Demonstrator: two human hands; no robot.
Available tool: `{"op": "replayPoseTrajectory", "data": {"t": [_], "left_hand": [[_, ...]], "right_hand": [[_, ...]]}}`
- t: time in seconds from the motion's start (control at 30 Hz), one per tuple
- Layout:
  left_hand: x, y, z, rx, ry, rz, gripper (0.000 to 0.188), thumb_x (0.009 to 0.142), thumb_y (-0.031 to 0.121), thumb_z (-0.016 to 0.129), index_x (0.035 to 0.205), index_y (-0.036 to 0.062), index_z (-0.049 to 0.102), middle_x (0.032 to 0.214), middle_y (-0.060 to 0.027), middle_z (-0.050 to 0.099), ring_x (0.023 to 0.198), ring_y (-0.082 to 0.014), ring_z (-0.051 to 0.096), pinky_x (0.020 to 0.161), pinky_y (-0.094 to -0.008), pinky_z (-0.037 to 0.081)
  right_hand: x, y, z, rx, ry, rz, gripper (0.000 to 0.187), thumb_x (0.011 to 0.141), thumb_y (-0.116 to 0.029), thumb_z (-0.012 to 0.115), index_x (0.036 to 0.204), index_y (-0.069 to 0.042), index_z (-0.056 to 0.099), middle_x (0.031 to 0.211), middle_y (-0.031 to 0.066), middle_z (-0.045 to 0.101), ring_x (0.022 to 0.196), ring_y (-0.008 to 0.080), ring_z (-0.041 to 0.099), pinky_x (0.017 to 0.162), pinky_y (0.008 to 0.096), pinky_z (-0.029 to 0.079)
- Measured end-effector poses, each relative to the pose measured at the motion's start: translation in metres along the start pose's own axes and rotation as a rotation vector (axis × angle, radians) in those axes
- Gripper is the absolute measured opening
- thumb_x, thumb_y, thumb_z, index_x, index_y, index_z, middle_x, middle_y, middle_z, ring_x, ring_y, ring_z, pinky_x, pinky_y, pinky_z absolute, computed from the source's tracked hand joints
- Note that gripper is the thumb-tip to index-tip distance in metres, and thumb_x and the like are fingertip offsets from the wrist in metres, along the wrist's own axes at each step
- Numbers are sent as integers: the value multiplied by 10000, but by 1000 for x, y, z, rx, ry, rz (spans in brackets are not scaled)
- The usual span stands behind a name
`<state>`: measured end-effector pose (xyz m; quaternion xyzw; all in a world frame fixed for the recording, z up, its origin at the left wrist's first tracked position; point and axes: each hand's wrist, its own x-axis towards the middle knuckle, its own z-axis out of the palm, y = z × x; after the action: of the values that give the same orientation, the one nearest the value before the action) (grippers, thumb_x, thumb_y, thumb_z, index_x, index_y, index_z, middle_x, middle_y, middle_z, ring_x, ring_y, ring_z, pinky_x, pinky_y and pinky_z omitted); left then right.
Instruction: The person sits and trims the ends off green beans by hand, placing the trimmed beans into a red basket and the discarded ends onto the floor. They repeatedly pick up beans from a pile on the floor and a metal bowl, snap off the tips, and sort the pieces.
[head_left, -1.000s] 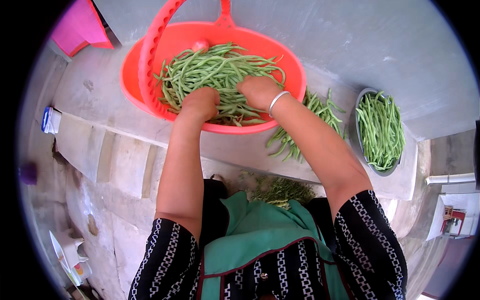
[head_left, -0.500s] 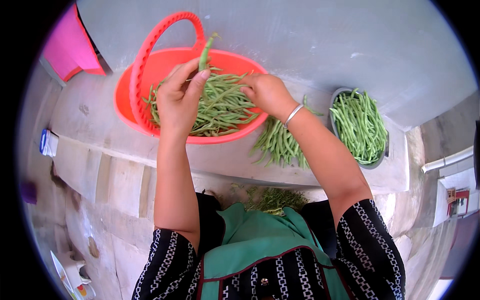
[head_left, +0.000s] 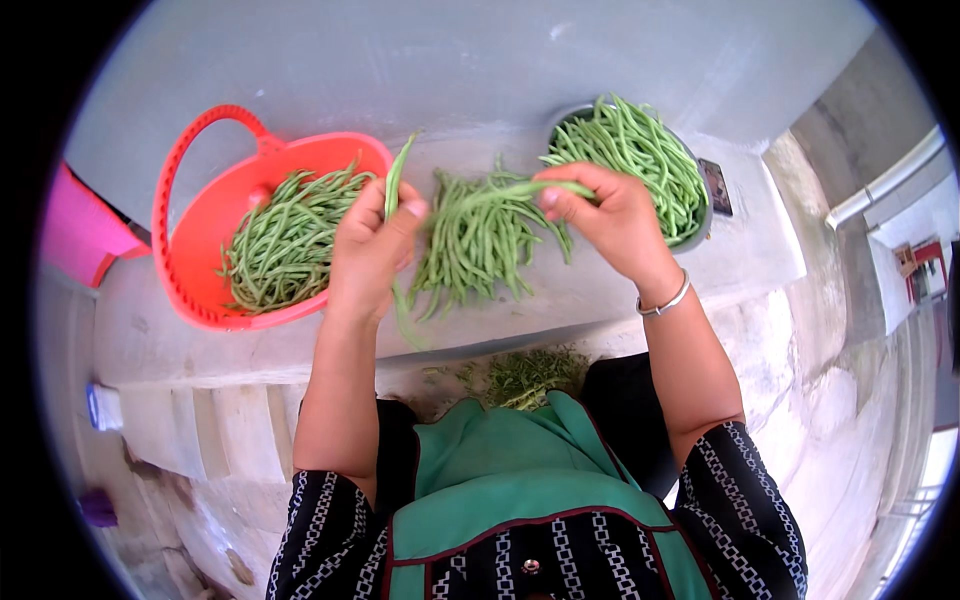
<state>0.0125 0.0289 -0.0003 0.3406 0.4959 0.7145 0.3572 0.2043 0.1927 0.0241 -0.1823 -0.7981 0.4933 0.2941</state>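
Note:
My left hand (head_left: 372, 245) is closed around a green bean (head_left: 397, 175) that sticks up between thumb and fingers. Another blurred bean end hangs below that hand. To its right, my right hand (head_left: 605, 215) pinches a long green bean (head_left: 545, 189) held nearly level, its left part smeared by motion. Below and between the hands, a loose pile of green beans (head_left: 475, 255) lies on the grey ledge. Left of my left hand stands a red basket (head_left: 190, 250) with an arched handle, partly filled with beans (head_left: 290, 235). Beyond my right hand is a dark bowl (head_left: 702, 225) heaped with beans (head_left: 635, 150).
The concrete ledge (head_left: 720, 260) runs along a grey wall (head_left: 470, 60). A phone (head_left: 716, 188) lies right of the bowl. Below the ledge, green scraps (head_left: 535, 375) are heaped on the ground. Pink cloth-like material (head_left: 85, 225) is at far left.
The view has shifted right. Both hands have left the basket and are now over the loose pile; my right hand now holds a long bean. My left hand still grips a bean.

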Motion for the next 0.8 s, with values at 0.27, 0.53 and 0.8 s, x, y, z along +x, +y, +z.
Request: {"op": "replayPoseTrajectory", "data": {"t": [0.27,0.53,0.8], "left_hand": [[12,-49,55,224,-286,-159,189,811,48,692,989,30,632,875,-7,610,729,-35,530,620,-183,430],[14,-45,40,454,-183,-77,149,811,49,696,952,33,649,766,34,615,614,-12,475,520,-167,331],[2,-52,56,294,-263,-43,174,796,81,714,955,25,673,835,6,656,758,-41,548,654,-215,455]], "right_hand": [[-21,23,-10,15,-197,-48,140,821,-96,664,957,-61,663,787,41,647,648,104,556,598,246,454],[-20,24,-23,-383,-95,-196,144,829,-110,665,952,-35,668,806,65,658,674,157,603,612,256,474],[-20,16,11,-177,105,-310,104,816,-82,658,911,-39,668,764,66,650,657,164,606,592,262,473]]}}
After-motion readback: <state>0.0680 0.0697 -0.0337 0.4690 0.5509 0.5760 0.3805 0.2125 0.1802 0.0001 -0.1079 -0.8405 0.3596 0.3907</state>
